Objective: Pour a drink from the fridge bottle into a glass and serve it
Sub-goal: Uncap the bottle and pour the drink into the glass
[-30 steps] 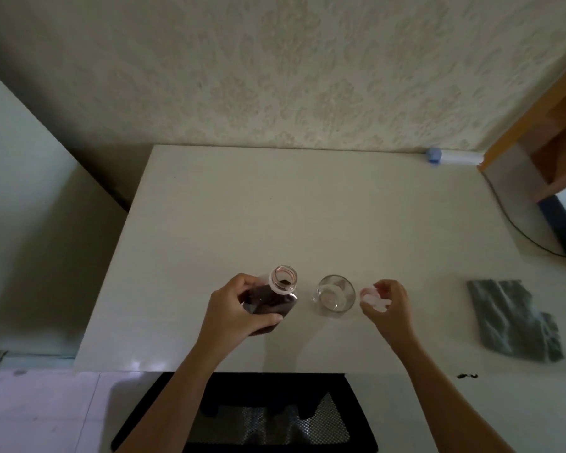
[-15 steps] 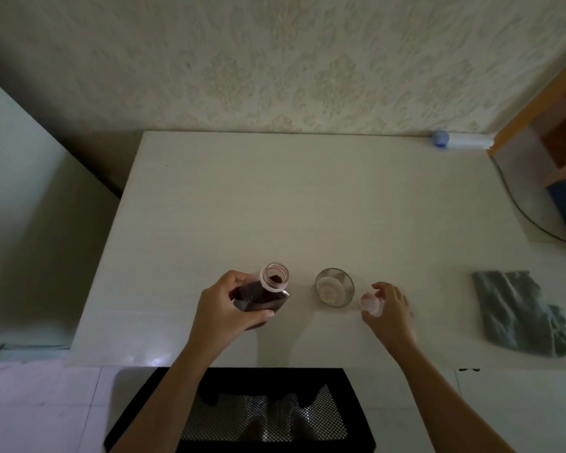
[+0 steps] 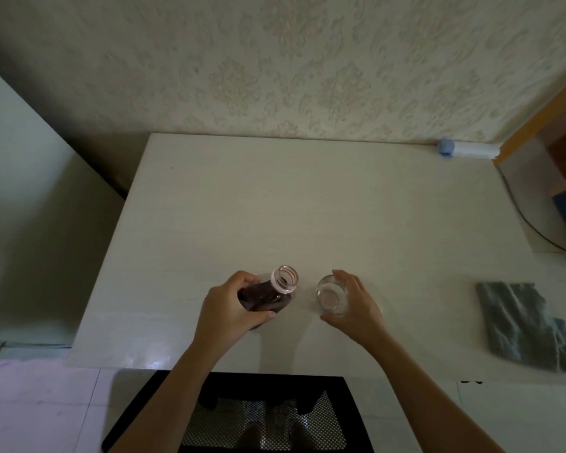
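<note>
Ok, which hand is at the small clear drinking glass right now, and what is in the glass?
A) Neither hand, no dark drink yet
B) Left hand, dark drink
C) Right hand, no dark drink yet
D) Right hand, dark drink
C: the right hand cups the small clear drinking glass, which shows no dark liquid, while the left hand grips the uncapped clear bottle of dark drink.

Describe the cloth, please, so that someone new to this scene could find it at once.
Start at the pale table against the wall. Follow its near edge to the right, past the bottle and the glass. The cloth lies crumpled there alone: the only grey-green, soft thing on the table.
</note>
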{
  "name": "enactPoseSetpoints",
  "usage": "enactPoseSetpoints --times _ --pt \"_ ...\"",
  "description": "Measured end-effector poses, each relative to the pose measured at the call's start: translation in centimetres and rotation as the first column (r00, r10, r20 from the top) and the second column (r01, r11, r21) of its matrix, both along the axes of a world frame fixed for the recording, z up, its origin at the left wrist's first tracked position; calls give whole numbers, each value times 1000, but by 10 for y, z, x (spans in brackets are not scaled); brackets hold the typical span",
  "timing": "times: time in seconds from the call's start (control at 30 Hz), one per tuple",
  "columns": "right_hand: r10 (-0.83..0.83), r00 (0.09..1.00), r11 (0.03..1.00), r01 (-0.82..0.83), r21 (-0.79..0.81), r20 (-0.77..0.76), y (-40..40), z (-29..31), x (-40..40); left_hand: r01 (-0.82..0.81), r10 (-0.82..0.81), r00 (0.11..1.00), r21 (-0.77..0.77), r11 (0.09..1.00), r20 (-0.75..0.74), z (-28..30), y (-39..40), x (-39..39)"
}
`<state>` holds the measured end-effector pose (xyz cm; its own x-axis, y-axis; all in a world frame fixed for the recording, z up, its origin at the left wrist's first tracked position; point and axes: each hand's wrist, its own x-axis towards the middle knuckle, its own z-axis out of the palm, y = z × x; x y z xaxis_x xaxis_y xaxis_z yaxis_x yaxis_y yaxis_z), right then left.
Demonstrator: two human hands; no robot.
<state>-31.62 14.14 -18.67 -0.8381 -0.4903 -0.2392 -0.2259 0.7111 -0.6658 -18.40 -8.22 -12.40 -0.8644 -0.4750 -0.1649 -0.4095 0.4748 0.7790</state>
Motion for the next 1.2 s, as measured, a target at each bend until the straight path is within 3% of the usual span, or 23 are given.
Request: enactPoseSetpoints --times 0.27,0.77,1.2 --pt "117 983 993 -114 31 -144 -15 19 -1 138 -112 986 -234 962 121 8 -2 -19" --pt "120 979 993 -115 35 -165 -24 43 -6 331 -267 943 -515 791 197 11 -3 -29" --pt "133 981 991 -128 44 -143 -26 52 -10 366 -268 930 -560 743 252 20 -1 -34"
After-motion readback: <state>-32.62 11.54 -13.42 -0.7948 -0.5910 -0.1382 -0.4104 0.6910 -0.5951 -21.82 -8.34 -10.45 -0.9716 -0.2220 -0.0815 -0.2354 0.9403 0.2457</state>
